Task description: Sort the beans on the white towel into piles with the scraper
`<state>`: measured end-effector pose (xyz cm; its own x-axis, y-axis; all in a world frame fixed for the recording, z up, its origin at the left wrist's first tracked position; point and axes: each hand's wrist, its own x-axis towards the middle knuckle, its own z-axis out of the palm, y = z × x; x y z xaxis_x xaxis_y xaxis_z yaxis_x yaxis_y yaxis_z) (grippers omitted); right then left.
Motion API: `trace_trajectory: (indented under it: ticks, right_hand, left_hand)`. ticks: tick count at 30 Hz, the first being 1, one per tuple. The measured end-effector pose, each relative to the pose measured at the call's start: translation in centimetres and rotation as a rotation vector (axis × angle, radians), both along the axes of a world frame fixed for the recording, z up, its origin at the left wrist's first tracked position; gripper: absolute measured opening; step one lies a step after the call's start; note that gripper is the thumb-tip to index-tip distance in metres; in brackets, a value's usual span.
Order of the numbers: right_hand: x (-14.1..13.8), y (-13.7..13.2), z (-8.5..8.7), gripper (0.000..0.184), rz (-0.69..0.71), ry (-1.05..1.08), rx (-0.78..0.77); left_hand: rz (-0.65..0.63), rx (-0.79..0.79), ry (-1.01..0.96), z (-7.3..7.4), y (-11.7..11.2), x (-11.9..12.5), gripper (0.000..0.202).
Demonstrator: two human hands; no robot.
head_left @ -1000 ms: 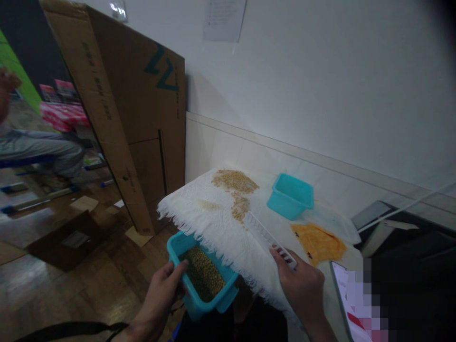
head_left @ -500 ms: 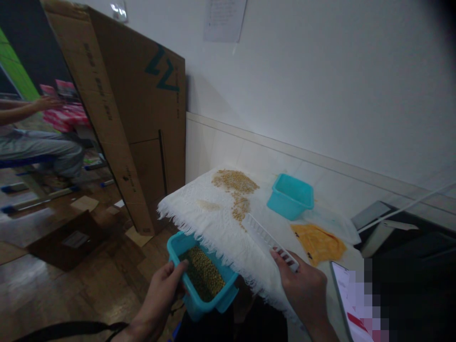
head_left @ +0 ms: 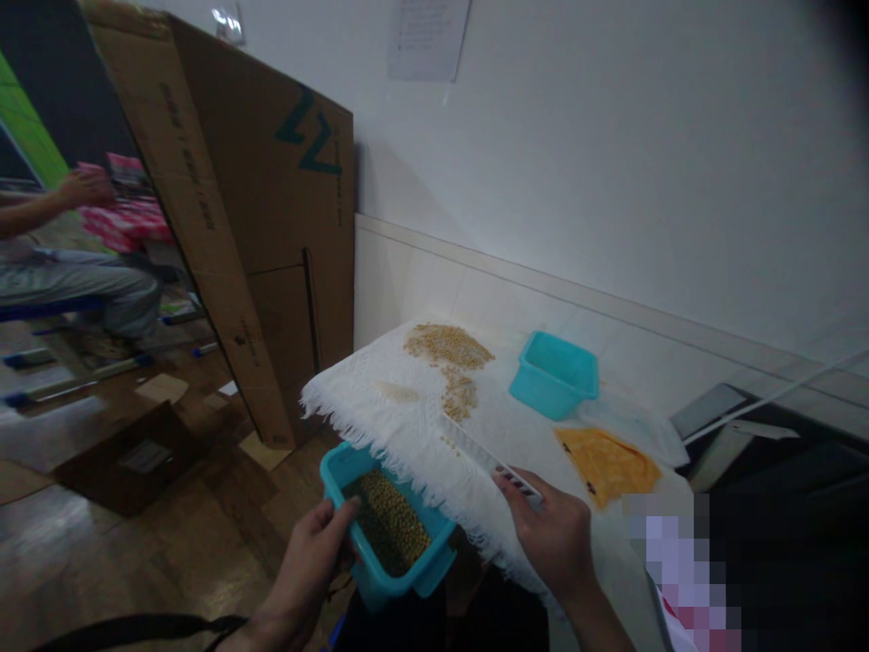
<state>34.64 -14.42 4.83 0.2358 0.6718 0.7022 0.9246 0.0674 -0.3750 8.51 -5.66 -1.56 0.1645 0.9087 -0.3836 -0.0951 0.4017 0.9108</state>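
My left hand (head_left: 318, 552) grips the rim of a turquoise plastic container (head_left: 372, 580) below the table's front edge. Yellowish beans (head_left: 397, 522) lie inside it. In my right hand (head_left: 553, 534) is a white plastic strip with a row of slots (head_left: 479, 451), held slanting low over the white fringed cloth (head_left: 380, 362). A few loose beans sit just left of the strip. Beyond its tip, a pile of beans (head_left: 448, 344) spreads over the cloth, with a smaller patch (head_left: 460, 395) trailing toward me.
A second turquoise container (head_left: 553, 380) stands near the wall, with an orange cloth (head_left: 607, 466) in front of it. A tall cardboard box (head_left: 272, 217) rises at the left. Behind it, another person (head_left: 74, 263) sits at a checked-cloth table.
My right hand has moved left and toward me with the strip. A few beans have come away from the patch toward the front edge. The left hand and its container are nearly still.
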Motion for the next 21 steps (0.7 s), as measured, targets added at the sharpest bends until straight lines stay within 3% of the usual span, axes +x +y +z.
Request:
trace_trajectory:
  ticks: [6,14,17,21]
  right_hand:
    - [-1.3,-0.4,0.1,0.022,0.081,-0.046,0.062]
    - [-5.3,-2.1,1.4,0.026,0.242,-0.020,-0.019]
    - [-4.4,-1.8,1.8,0.028,0.160,0.004,-0.051]
    - [-0.3,-0.2,1.5,0.043,-0.094,-0.008,-0.019]
  left_hand:
    - [-0.016,-0.018,0.000,-0.2,-0.4,0.6,0.041]
    - [-0.003,-0.010,-0.004,-0.1,-0.6,0.5,0.040]
    - [0.005,-0.016,-0.018,-0.4,-0.4,0.3,0.039]
    - [0.016,-0.024,-0.029,-0.3,-0.3,0.2,0.039]
